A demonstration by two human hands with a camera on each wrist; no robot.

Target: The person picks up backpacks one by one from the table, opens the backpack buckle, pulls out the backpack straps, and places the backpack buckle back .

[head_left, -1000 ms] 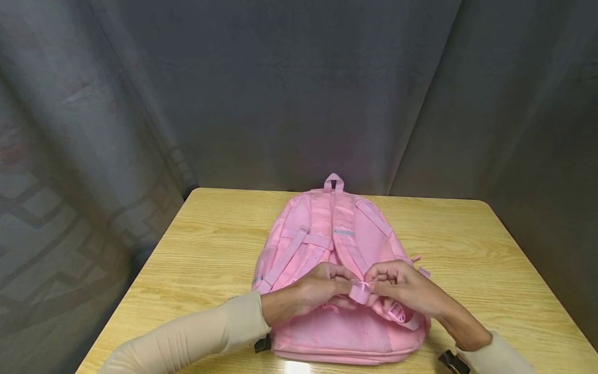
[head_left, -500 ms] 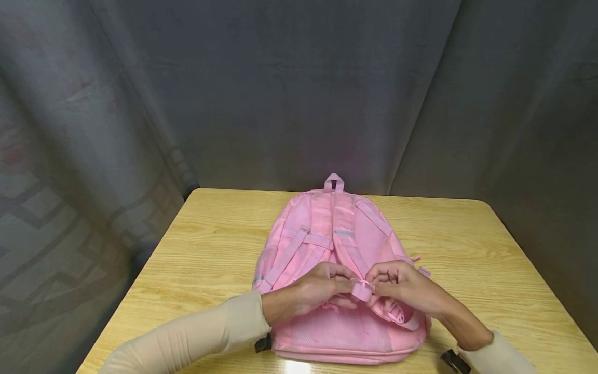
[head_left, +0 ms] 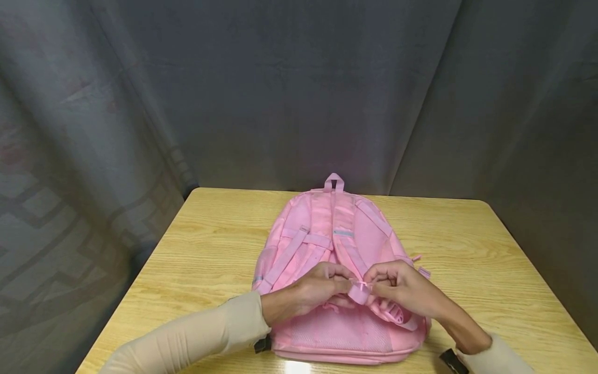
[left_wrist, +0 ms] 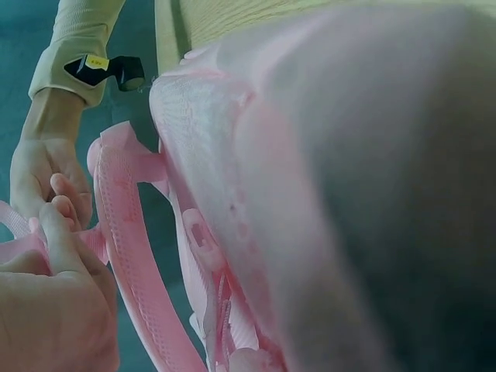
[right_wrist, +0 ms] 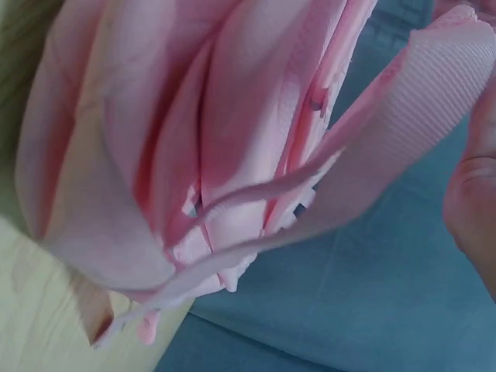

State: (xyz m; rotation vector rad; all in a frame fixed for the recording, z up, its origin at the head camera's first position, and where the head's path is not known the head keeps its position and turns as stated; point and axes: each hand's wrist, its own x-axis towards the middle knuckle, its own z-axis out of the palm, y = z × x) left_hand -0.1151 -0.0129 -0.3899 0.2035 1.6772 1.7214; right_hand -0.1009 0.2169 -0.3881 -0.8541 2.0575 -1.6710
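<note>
A pink backpack (head_left: pixel 338 337) lies on the table with its shoulder straps facing up. Over its lower middle, my left hand (head_left: pixel 315 288) pinches a pink strap end (head_left: pixel 359 293) from the left. From the right, my right hand (head_left: pixel 404 285) pinches the same piece, thumb against curled fingers. A pink webbing strap (right_wrist: pixel 372 170) runs from the bag's lower side toward my right hand in the right wrist view. The left wrist view shows both hands meeting at the webbing, beside a padded shoulder strap (left_wrist: pixel 132 256). Fingers partly hide the small fitting between them.
The wooden table (head_left: pixel 215 234) extends around the bag on both sides. Behind it hangs a dark grey curtain (head_left: pixel 299 93). A pink plastic buckle (head_left: pixel 395 312) lies by my right hand. Near the right cuff is a black wrist device (head_left: pixel 453 361).
Both hands stay in nearly the same place, still gripping the strap. The strap end between them shifts slightly right, then back left. The backpack has not moved.
</note>
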